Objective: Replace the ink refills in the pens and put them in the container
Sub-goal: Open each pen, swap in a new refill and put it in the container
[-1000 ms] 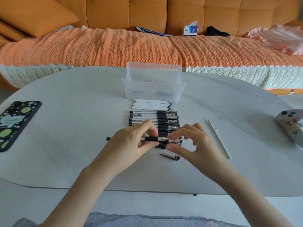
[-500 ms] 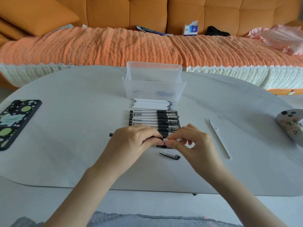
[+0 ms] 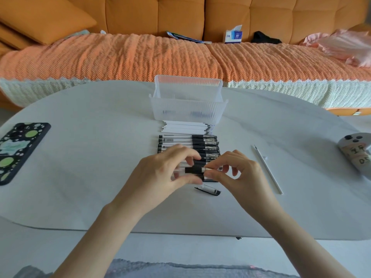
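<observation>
A pen (image 3: 193, 170) with a black grip lies level between my hands, just above the table. My left hand (image 3: 160, 173) grips its barrel, and my right hand (image 3: 232, 173) pinches its tip end. The pen's cap (image 3: 208, 190) lies on the table just below. A row of several black-and-clear pens (image 3: 188, 143) lies behind my hands. Behind the row is a stack of white refills (image 3: 186, 126), then the clear ribbed container (image 3: 187, 101). One loose white refill (image 3: 268, 169) lies to the right.
A phone in a spotted case (image 3: 20, 149) lies at the table's left edge. A grey controller (image 3: 357, 151) sits at the right edge. An orange sofa with a tissue box (image 3: 232, 36) runs behind the white table (image 3: 90, 157).
My hands closed together on the pen, then parted slightly, showing its black grip again. The pen's left end, which stuck out past my left hand, is now hidden.
</observation>
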Demonstrator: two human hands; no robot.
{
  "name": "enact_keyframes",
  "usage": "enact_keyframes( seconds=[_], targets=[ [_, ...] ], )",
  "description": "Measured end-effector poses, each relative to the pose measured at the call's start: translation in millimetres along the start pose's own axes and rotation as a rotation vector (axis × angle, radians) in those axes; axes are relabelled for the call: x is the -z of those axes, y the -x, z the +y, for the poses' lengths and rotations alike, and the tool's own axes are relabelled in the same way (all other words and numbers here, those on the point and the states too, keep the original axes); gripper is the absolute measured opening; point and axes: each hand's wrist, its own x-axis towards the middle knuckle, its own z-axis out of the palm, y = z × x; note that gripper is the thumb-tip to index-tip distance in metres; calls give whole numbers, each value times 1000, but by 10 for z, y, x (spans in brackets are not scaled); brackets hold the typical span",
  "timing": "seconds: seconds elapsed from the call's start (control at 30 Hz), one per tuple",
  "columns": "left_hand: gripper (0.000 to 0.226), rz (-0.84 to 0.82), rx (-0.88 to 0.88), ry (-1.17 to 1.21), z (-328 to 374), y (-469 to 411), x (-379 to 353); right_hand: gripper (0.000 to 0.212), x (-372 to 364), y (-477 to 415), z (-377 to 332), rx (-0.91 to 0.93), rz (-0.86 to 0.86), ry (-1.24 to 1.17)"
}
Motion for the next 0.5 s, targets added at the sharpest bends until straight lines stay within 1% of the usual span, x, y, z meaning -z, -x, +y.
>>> enact_keyframes(
  seconds=[0.1,0.2,0.3,0.37,0.5],
  targets=[
    [26,26,-26,-73,-24,2,-20,14,3,-3,-8,-14,-8,-10],
    [13,57,-16,-54,-29,-1,-11,12,10,0,-20,-22,-11,-15],
    [24,23,-15,-16,-23,6,-16,11,17,-4,-21,-28,-3,-24],
    [30,19,-23,-40,-24,7,-17,12,16,-5,-22,-28,-5,-20],
    [17,44,-20,-81,-51,0,-16,15,14,4,-27,-30,-9,-20]
  ],
)
